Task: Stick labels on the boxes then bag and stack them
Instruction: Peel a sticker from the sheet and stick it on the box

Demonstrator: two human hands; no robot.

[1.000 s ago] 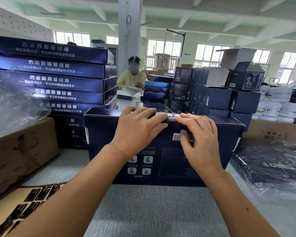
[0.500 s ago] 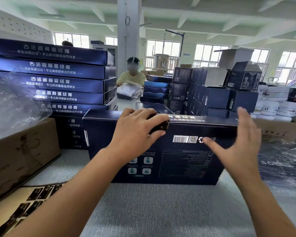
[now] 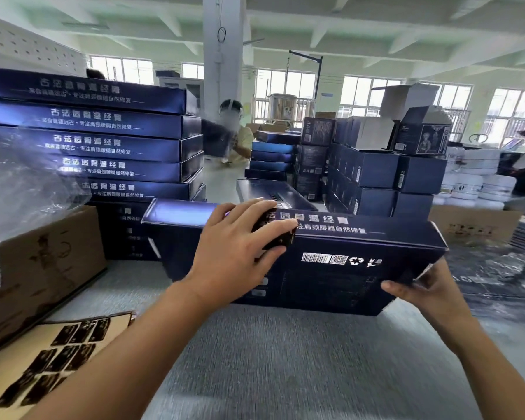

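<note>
A long dark blue box [image 3: 331,277] stands on edge on the grey table [image 3: 285,365], tilted with its right end raised. My left hand [image 3: 237,253] grips its top edge, fingers over the top and thumb on the front face, covering a dark label [image 3: 278,237] folded over that edge. At the box's lower right corner my right hand [image 3: 428,289] holds it, thumb on the front and fingers behind. A backing sheet with several dark labels [image 3: 58,353] lies at the lower left. A stack of like boxes [image 3: 103,140] rises behind on the left.
A brown carton [image 3: 37,268] topped with clear plastic bags [image 3: 19,189] stands at the left. Bagged boxes in clear film [image 3: 491,268] lie at the right. More blue boxes [image 3: 376,174] and white tubs [image 3: 479,180] are piled behind. A person [image 3: 240,137] works at the back.
My right hand left the top edge, swung out to the right and took hold of the box's lower right corner. The box's right end has lifted and tilted. My left hand stayed on the label.
</note>
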